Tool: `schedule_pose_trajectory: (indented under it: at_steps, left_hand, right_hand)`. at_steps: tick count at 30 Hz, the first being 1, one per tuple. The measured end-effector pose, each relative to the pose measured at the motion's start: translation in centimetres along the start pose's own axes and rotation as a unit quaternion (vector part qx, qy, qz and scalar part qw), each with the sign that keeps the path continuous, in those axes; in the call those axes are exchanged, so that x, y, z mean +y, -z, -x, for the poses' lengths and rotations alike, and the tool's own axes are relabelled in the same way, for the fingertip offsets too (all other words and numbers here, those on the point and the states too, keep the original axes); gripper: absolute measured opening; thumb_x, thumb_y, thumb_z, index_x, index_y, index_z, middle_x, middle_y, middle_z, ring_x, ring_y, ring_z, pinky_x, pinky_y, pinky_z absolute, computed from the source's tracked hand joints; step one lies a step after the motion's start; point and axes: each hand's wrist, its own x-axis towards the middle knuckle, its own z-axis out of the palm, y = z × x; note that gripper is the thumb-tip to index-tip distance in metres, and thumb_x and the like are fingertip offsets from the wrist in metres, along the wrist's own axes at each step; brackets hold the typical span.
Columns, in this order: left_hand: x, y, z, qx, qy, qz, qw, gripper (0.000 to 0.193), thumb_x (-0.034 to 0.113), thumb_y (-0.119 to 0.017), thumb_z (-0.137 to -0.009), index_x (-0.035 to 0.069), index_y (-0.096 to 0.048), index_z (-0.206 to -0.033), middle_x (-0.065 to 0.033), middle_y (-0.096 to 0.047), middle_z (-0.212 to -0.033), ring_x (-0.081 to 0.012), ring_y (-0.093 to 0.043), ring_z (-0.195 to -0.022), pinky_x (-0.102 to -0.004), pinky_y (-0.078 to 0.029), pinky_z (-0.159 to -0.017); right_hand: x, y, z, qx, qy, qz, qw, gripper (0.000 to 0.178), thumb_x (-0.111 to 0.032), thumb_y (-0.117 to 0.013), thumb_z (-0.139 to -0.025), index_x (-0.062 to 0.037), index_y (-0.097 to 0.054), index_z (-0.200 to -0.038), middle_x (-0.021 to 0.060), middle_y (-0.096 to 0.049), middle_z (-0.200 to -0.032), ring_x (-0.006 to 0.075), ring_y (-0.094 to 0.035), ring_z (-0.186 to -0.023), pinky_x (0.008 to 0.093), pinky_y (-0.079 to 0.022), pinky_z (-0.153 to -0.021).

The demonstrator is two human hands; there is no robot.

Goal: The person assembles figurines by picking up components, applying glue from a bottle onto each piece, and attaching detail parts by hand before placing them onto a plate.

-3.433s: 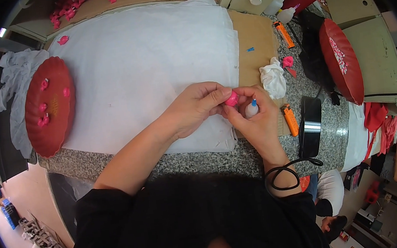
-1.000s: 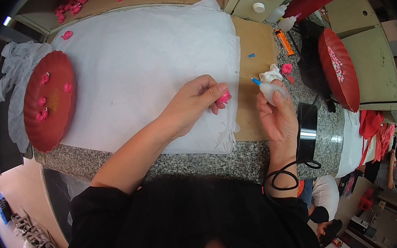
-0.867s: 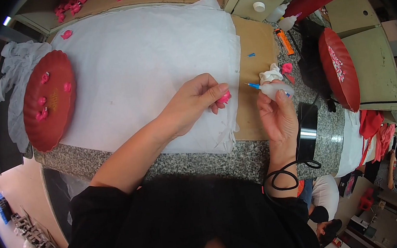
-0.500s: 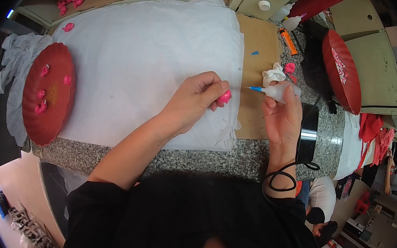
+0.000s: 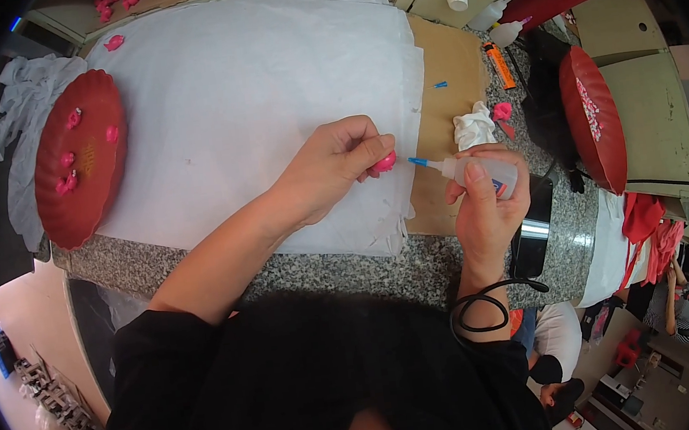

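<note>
Between the thumb and fingers of my left hand [image 5: 331, 166] is a small glossy pink figure [image 5: 385, 163], partly covered by the fingers. My right hand [image 5: 491, 212] grips a translucent squeeze bottle [image 5: 487, 176] with a blue needle tip [image 5: 419, 162]. The bottle lies nearly level, its tip pointing left at the pink figure with a small gap between them. Both hands are above the right part of a white cloth [image 5: 262, 72]. Just beyond my right hand lie a crumpled white cloth wad [image 5: 474, 126] and another pink piece [image 5: 502, 111].
A red scalloped dish [image 5: 101, 94] with several pink figures stands at the left. Another red dish [image 5: 612, 162] at the right holds small pale and pink bits. A blue tip [image 5: 441, 85] lies on brown cardboard [image 5: 449, 53]. An orange tube [image 5: 500, 67] and a dark phone [image 5: 531, 233] are nearby.
My right hand has brought the bottle's tip left and slightly down, closer to the pink figure, and turned the bottle. My left hand has shifted slightly up and left in view.
</note>
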Motion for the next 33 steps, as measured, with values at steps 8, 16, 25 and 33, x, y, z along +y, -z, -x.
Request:
schedule_pose_trajectory:
  at_steps: [8,16,25,33]
  left_hand:
    - [0.2,-0.2,0.1,0.002,0.002,-0.028,1.0,0.02,0.02,-0.052,-0.084,0.006,-0.05,-0.07,-0.0001,-0.052,-0.069,-0.0068,-0.041,-0.065,-0.0208,-0.034,-0.06]
    - [0.3,-0.3,0.2,-0.007,0.002,-0.049,0.999,0.019,0.018,-0.053,-0.083,0.006,-0.049,-0.069,0.0007,-0.051,-0.068,-0.0066,-0.04,-0.064,-0.0205,-0.033,-0.06]
    - [0.3,-0.4,0.1,-0.005,0.014,-0.048,0.999,0.019,0.019,-0.053,-0.083,0.007,-0.049,-0.069,0.0007,-0.051,-0.068,-0.007,-0.04,-0.064,-0.0206,-0.033,-0.06]
    - [0.2,-0.3,0.1,-0.005,0.02,-0.051,0.998,0.019,0.02,-0.054,-0.083,0.007,-0.049,-0.069,0.0003,-0.051,-0.069,-0.007,-0.041,-0.064,-0.0206,-0.034,-0.06]
  right_hand:
    - [-0.2,-0.4,0.1,0.003,0.004,0.03,1.0,0.017,-0.009,-0.056,-0.077,0.0025,-0.046,-0.085,0.0141,-0.051,-0.082,0.0146,-0.048,-0.05,0.0225,-0.039,-0.042]
    - [-0.8,-0.2,0.3,-0.003,-0.011,0.055,0.998,0.02,-0.003,-0.063,-0.072,0.0009,-0.046,-0.083,0.0103,-0.052,-0.083,0.0108,-0.051,-0.058,0.0209,-0.042,-0.049]
    - [-1.1,-0.2,0.0,-0.013,0.053,0.146,0.988,0.022,-0.003,-0.066,-0.069,-0.0005,-0.048,-0.081,0.0078,-0.054,-0.077,0.011,-0.052,-0.066,0.021,-0.042,-0.058]
    - [-1.1,-0.3,0.0,-0.009,0.032,0.099,0.995,0.021,-0.002,-0.065,-0.07,-0.0002,-0.047,-0.081,0.0071,-0.054,-0.077,0.01,-0.052,-0.066,0.0204,-0.042,-0.058]
